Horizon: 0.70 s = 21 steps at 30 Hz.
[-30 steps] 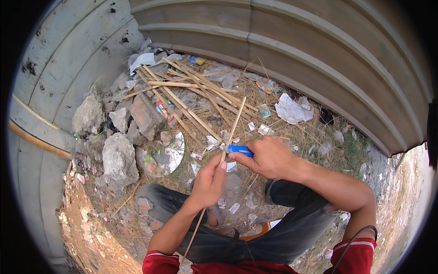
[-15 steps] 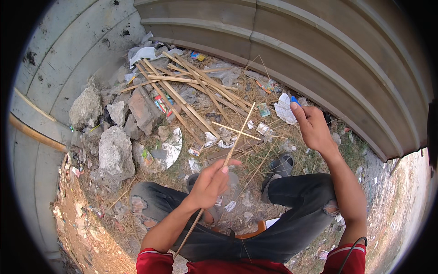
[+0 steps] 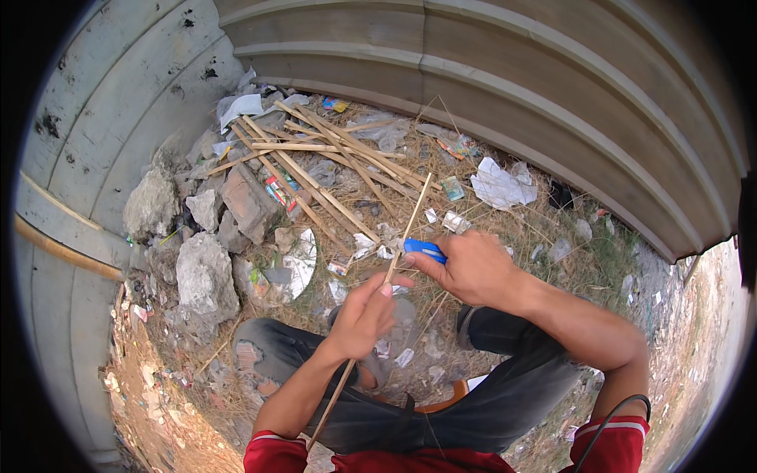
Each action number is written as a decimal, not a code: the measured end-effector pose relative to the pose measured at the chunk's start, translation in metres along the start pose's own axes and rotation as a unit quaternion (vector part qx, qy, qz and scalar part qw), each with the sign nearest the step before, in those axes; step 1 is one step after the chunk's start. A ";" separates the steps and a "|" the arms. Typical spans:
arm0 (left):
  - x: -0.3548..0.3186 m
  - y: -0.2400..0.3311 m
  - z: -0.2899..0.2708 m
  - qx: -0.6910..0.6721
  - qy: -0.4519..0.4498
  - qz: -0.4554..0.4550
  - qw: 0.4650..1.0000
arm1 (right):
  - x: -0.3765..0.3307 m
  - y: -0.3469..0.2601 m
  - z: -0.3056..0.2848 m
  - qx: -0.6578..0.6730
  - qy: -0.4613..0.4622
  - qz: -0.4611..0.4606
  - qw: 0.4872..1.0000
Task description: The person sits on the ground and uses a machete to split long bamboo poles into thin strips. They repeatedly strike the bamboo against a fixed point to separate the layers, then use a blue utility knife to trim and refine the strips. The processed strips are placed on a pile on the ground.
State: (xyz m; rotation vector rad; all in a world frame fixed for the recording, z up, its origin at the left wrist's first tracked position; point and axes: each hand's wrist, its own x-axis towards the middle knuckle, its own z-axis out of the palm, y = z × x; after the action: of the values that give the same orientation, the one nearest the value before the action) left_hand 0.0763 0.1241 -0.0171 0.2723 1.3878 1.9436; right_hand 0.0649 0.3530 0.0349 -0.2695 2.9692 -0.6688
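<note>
My left hand (image 3: 364,317) is closed around a long, thin bamboo stick (image 3: 416,206). The stick slants from the lower left, past my left forearm, up to its pale tip above the hand. In my right hand (image 3: 482,270) is a blue utility knife (image 3: 424,250), its body pointing left. The knife's front end meets or overlaps the stick just above my left fingers; whether a blade is out cannot be made out. Farther ahead, a loose pile of split bamboo sticks (image 3: 339,147) lies crisscrossed on the ground.
Broken concrete chunks (image 3: 206,272) and a reddish brick piece (image 3: 247,195) are heaped at the left. Corrugated metal sheeting (image 3: 505,87) walls the far side, and a pale panel (image 3: 102,134) the left. Paper scraps (image 3: 503,185) and dry grass litter the ground around my bent legs (image 3: 505,382).
My right hand has come down and left, bringing the blue knife from the far right to the stick. The thin strip that crossed the stick no longer shows. My left hand keeps its grip.
</note>
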 end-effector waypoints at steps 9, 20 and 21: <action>-0.005 -0.001 -0.006 -0.044 -0.065 -0.006 0.997 | 0.000 0.057 -0.054 0.098 0.118 0.137 0.979; 0.001 0.009 -0.001 -0.073 -0.010 -0.034 0.997 | -0.004 -0.019 -0.017 0.068 -0.125 -0.013 0.990; 0.002 0.007 -0.002 -0.068 -0.003 -0.034 0.997 | -0.003 -0.019 -0.016 0.072 -0.132 -0.013 0.989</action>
State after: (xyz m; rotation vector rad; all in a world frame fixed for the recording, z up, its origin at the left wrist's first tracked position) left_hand 0.0710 0.1223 -0.0125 0.1635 1.2384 1.9693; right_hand 0.0690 0.3437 0.0571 -0.3560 2.6566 -0.7787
